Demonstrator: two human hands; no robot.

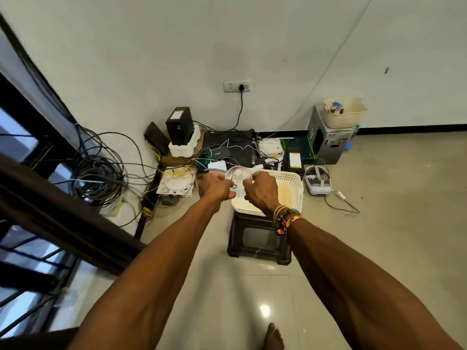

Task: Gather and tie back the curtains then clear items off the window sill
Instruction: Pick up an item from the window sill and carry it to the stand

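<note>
Both my hands hold a clear glass bowl (238, 176) over the left end of a cream plastic basket (290, 192). My left hand (214, 186) grips the bowl's left rim and my right hand (260, 190), with beaded bracelets on the wrist, grips its right rim. The basket rests on a small black plastic stool (257, 238) on the tiled floor. A dark brown curtain (58, 210) runs diagonally across the lower left, in front of the barred window (22, 248). The window sill is not visible.
Against the wall lie coiled cables (98, 173), a black UPS box (180, 126) on foam, routers and boxes. A white headset (318, 181) lies right of the basket. Another cream basket (345, 113) sits on a grey carton at the back right. My bare foot (273, 337) shows at the bottom.
</note>
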